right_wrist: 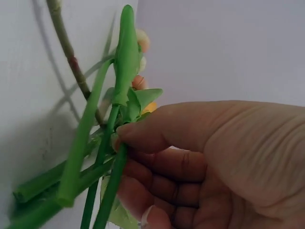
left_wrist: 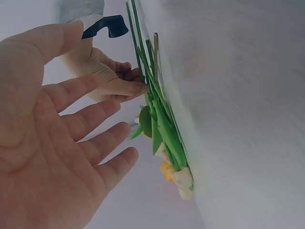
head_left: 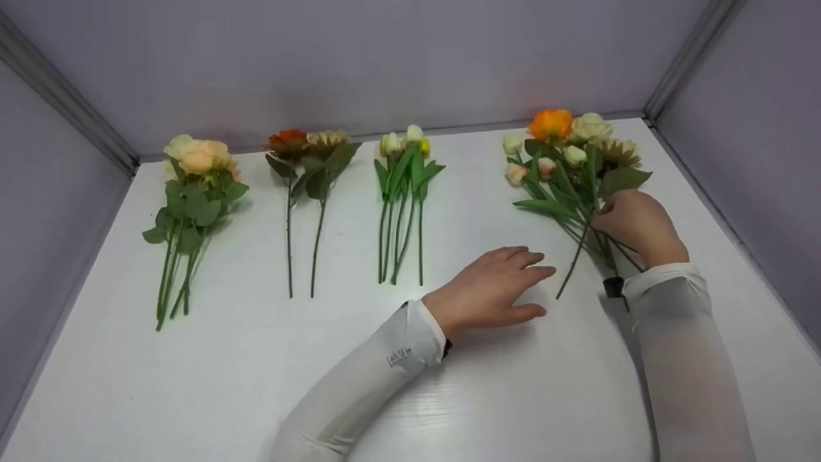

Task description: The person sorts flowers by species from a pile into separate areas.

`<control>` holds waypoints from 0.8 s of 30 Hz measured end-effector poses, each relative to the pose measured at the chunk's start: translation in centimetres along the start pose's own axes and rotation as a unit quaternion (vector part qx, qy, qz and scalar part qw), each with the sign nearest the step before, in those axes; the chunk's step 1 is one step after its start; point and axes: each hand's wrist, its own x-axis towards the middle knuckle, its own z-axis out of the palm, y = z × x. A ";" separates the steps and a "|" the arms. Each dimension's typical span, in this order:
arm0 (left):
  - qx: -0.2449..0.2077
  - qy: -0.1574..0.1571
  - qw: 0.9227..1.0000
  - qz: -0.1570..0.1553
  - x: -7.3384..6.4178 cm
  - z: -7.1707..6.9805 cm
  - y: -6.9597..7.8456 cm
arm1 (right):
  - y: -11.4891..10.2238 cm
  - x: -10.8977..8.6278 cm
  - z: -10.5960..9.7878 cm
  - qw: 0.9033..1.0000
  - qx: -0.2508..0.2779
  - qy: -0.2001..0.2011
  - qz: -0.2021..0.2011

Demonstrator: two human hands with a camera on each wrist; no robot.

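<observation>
At the right of the head view lies a mixed bunch of flowers (head_left: 564, 186): an orange bloom (head_left: 550, 124), pale cream blooms, small pale tulips (head_left: 515, 174) and green leaves. My right hand (head_left: 636, 226) is over its stems. The right wrist view shows that hand's thumb and finger pinching a green flower stem (right_wrist: 116, 176), with other green stems and a brown one crossing beside it. My left hand (head_left: 497, 289) holds nothing. It hovers over the table left of the bunch, palm down, its fingers (left_wrist: 102, 114) spread apart.
Peach and cream roses (head_left: 202, 157) lie at the far left of the white table (head_left: 256, 372). Two brown-stemmed flowers (head_left: 288, 142), rust and beige, lie beside them. White and yellow tulips (head_left: 404, 167) are in the middle. Grey walls (head_left: 397, 64) stand behind and at both sides.
</observation>
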 end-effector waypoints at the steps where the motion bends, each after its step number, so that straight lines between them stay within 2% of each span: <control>1: -0.002 0.001 1.000 0.000 0.0 0.0 -0.1 | 0.0 -0.1 -0.2 1.000 0.009 -0.003 0.004; 9: -0.027 0.016 0.999 -0.005 -0.2 -0.5 -0.6 | 0.2 -0.7 -2.0 0.997 0.076 -0.007 0.014; 12: -0.052 0.029 0.998 -0.025 -0.4 -0.8 -1.1 | -0.1 -1.0 -2.3 0.993 0.118 -0.004 0.013; 15: -0.093 0.048 0.992 -0.064 -0.6 -1.4 -1.5 | -0.8 -1.3 -2.5 0.984 0.175 0.023 0.004; 17: -0.129 0.059 0.985 -0.095 -0.9 -2.0 -1.7 | -1.7 -1.4 -2.4 0.975 0.217 0.052 -0.008; 19: -0.168 0.072 0.975 -0.123 -1.1 -2.6 -2.0 | -2.8 -1.6 -2.2 0.961 0.265 0.078 -0.027; 22: -0.235 0.094 0.955 -0.151 -1.7 -3.4 -2.4 | -5.1 -1.9 -1.6 0.933 0.342 0.097 -0.062; 24: -0.284 0.110 0.939 -0.161 -2.2 -3.9 -2.8 | -6.6 -2.3 -1.1 0.907 0.402 0.090 -0.088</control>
